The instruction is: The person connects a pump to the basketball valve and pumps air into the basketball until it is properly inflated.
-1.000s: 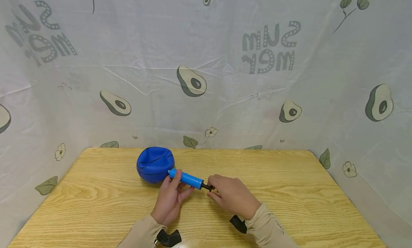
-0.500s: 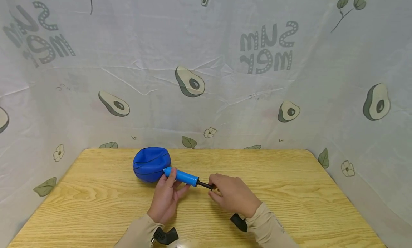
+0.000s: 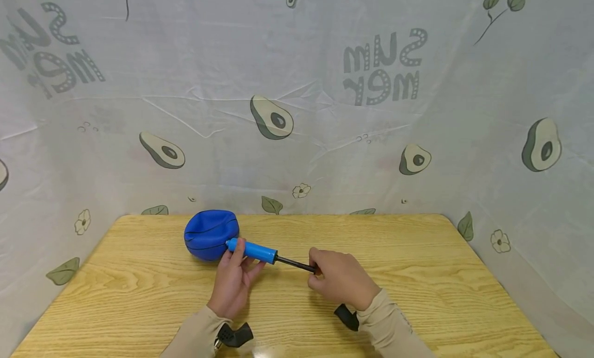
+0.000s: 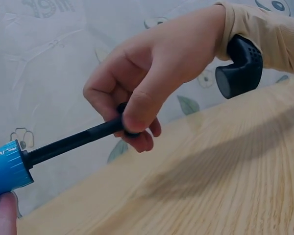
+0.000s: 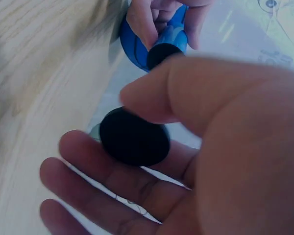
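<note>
While the blue pump (image 3: 260, 251) spans both hands, the left hand (image 3: 230, 286) grips its barrel (image 4: 7, 169) and the right hand (image 3: 342, 278) pinches its black handle (image 5: 134, 137). A dented blue ball (image 3: 210, 238) sits beside the left hand.

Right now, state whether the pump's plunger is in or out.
Out: the black plunger rod shows between the blue barrel and right hand.

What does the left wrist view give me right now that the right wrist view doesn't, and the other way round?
Only the left wrist view shows the pump's black rod side-on, plus the beige sleeve and black wrist device on the right arm.

Only the right wrist view shows the blue ball and the flat round end of the black handle.

Both show the right hand at the handle, part of the left hand, the blue pump, the wooden table and the patterned cloth.
</note>
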`<state>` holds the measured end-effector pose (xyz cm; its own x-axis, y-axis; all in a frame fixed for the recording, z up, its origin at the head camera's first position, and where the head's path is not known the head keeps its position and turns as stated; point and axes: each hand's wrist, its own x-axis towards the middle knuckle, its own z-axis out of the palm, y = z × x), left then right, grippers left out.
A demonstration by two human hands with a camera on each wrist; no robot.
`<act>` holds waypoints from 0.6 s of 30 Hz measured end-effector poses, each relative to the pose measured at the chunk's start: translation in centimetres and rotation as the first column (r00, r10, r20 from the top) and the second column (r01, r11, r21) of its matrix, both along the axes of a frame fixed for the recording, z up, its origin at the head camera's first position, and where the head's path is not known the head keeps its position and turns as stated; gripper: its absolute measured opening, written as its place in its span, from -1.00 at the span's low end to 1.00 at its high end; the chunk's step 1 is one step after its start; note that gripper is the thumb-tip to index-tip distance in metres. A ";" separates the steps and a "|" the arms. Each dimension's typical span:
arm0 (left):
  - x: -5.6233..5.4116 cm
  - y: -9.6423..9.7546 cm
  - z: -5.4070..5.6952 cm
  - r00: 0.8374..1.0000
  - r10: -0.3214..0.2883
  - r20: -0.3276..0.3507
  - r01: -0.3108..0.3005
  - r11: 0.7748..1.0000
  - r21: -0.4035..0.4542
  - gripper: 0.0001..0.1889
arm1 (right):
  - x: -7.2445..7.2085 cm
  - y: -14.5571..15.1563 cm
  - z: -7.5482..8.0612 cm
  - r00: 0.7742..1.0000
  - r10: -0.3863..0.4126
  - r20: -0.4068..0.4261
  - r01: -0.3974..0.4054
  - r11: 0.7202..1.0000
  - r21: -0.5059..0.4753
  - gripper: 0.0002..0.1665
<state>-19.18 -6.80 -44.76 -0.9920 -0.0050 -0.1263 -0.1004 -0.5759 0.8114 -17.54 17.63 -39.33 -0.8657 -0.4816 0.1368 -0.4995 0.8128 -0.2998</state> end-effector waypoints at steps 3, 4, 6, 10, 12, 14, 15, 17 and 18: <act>-0.1 -0.2 -0.1 1.000 0.007 -0.002 -0.007 1.000 0.015 -0.60 | 0.0 -0.1 0.0 0.999 0.031 -0.027 -0.031 0.999 0.007 -0.79; -0.1 -0.2 0.0 1.000 0.011 0.001 -0.011 1.000 0.022 -0.61 | 0.0 -0.1 0.0 0.999 0.042 -0.034 -0.042 0.999 0.006 -0.78; -0.1 -0.3 -0.1 1.000 0.015 0.003 -0.015 0.999 0.029 -0.62 | 0.0 -0.1 -0.1 0.997 0.058 -0.053 -0.058 0.998 0.013 -0.76; 0.0 -0.1 -0.1 1.000 0.013 0.016 -0.014 0.999 0.033 -0.60 | 0.0 0.0 -0.1 0.994 0.074 -0.083 -0.072 0.997 0.030 -0.74; 0.1 0.1 0.0 1.000 0.014 0.027 -0.015 0.999 0.032 -0.59 | -0.1 0.0 -0.2 0.992 0.078 -0.095 -0.074 0.996 0.043 -0.73; 0.2 0.3 -0.1 0.999 0.016 0.036 -0.017 1.000 0.027 -0.58 | -0.1 0.0 -0.2 0.992 0.084 -0.100 -0.079 0.996 0.045 -0.73; 0.2 0.4 -0.1 0.999 0.016 0.038 -0.016 1.000 0.019 -0.57 | -0.2 -0.1 -0.2 0.991 0.086 -0.099 -0.081 0.996 0.047 -0.73; 0.3 0.7 -0.2 0.999 0.011 0.043 -0.011 1.000 -0.007 -0.56 | -0.2 -0.2 -0.2 0.991 0.094 -0.097 -0.089 0.995 0.049 -0.73; 0.4 0.8 -0.2 0.999 0.008 0.044 -0.007 1.000 -0.017 -0.55 | -0.2 -0.2 -0.3 0.991 0.099 -0.093 -0.095 0.994 0.050 -0.73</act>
<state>-18.79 -6.03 -44.96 -0.9854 -0.0146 -0.1694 -0.1319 -0.5631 0.8158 -17.77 17.40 -39.60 -0.7986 -0.5704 0.1923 -0.6013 0.7705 -0.2115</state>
